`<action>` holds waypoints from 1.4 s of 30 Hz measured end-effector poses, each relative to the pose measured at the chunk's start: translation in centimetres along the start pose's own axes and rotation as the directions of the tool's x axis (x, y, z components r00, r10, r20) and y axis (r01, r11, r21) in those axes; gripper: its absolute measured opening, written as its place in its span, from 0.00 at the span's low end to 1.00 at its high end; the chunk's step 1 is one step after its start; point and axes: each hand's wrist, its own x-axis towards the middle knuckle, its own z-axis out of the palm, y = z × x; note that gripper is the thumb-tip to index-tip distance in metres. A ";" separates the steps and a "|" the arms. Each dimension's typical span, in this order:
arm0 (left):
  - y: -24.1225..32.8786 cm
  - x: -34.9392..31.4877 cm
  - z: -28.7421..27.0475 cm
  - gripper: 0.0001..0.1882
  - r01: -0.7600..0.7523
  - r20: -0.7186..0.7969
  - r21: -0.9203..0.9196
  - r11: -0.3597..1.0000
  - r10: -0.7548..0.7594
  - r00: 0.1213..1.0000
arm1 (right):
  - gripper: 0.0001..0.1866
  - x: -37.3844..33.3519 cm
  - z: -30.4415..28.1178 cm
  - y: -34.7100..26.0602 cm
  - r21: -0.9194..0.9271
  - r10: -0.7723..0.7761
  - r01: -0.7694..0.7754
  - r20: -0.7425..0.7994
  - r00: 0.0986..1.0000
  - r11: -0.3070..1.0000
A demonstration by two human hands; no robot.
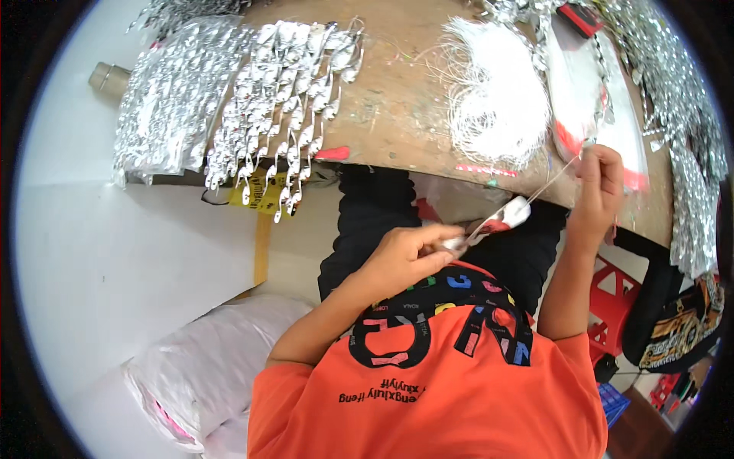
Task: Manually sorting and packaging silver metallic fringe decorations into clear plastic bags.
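Above my lap, my left hand [413, 256] is closed around a small silvery-white piece [454, 245], mostly covered by the fingers. My right hand [600, 183], raised by the table's front edge, pinches a thin white cord [552, 180]. The cord runs taut and slanting down from there to the left fingers. Between the hands, beside the cord, is a shiny white piece with some red [514, 214]; how it is fastened cannot be made out. A heap of loose white cords [497, 99] lies on the table beyond.
Strands of shiny white pieces [287, 99] hang over the brown table's [390, 92] front edge at left, beside silvery plastic packs [172, 92]. At right are clear bags with red edges [581, 84], silver tinsel [688, 176] and a red stool [612, 298]. A white sack [222, 359] lies lower left.
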 end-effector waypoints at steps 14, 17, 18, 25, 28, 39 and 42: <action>7.4 2.1 -16.4 0.17 0.306 -0.721 0.669 0.678 0.490 0.491 | 0.09 -2.9 0.3 1.8 0.068 0.081 -0.100 0.246 0.966 0.993; 6.8 3.8 -18.2 0.19 0.367 -0.710 0.686 0.628 0.469 0.525 | 0.08 -2.9 0.1 1.6 0.062 0.071 -0.093 0.291 0.954 0.994; 6.6 4.2 -18.3 0.20 0.388 -0.709 0.685 0.616 0.441 0.551 | 0.08 -2.9 0.0 1.7 0.059 0.083 -0.104 0.291 0.953 0.993; 6.7 2.2 -14.4 0.21 0.210 -0.685 0.681 0.702 0.508 0.523 | 0.07 0.1 0.6 1.5 -0.141 -0.058 0.108 0.321 0.945 0.984; 6.2 0.0 -11.3 0.15 0.088 -0.597 0.749 0.657 0.610 0.522 | 0.05 3.9 3.0 1.1 -0.228 -0.163 0.242 0.315 0.935 0.943; -1.3 -2.7 -1.3 0.12 -0.326 -0.336 0.581 0.746 0.584 0.739 | 0.14 21.0 9.2 10.9 -0.648 -0.414 0.680 0.546 0.729 0.343; -1.9 -3.2 -1.1 0.11 -0.317 -0.376 0.578 0.752 0.590 0.715 | 0.14 22.2 9.3 11.2 -0.686 -0.296 0.680 0.613 0.732 0.259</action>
